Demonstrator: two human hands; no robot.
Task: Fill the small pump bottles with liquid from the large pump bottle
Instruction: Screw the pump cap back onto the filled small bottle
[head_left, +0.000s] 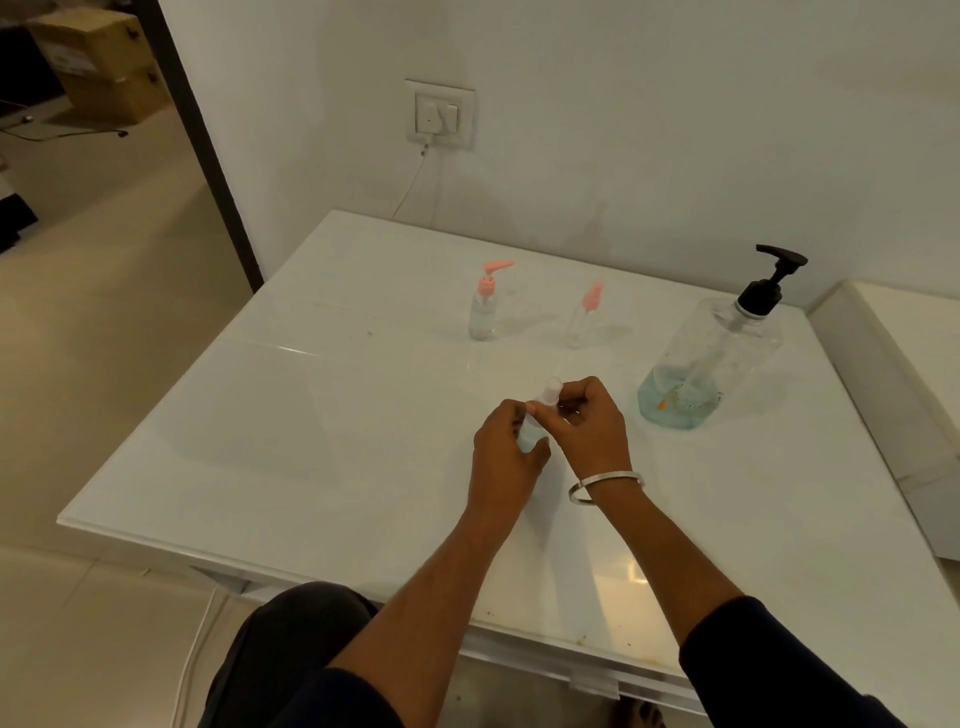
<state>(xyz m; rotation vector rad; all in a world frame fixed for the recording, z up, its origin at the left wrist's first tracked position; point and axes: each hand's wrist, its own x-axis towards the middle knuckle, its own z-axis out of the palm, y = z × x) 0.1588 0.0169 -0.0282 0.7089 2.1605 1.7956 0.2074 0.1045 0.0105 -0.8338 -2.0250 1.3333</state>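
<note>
both hands hold one small clear bottle just above the white table: the left hand wraps its fingers round the body, and the right hand, a metal bangle on its wrist, pinches the pale cap at the neck. this bottle sits near and left of the large pump bottle, which stands upright with a black pump and a shallow layer of blue liquid at its bottom. farther left of the large bottle, toward the wall, stand two small pump bottles with pink pumps, the nearer one and the farther one, well apart from the hands.
</note>
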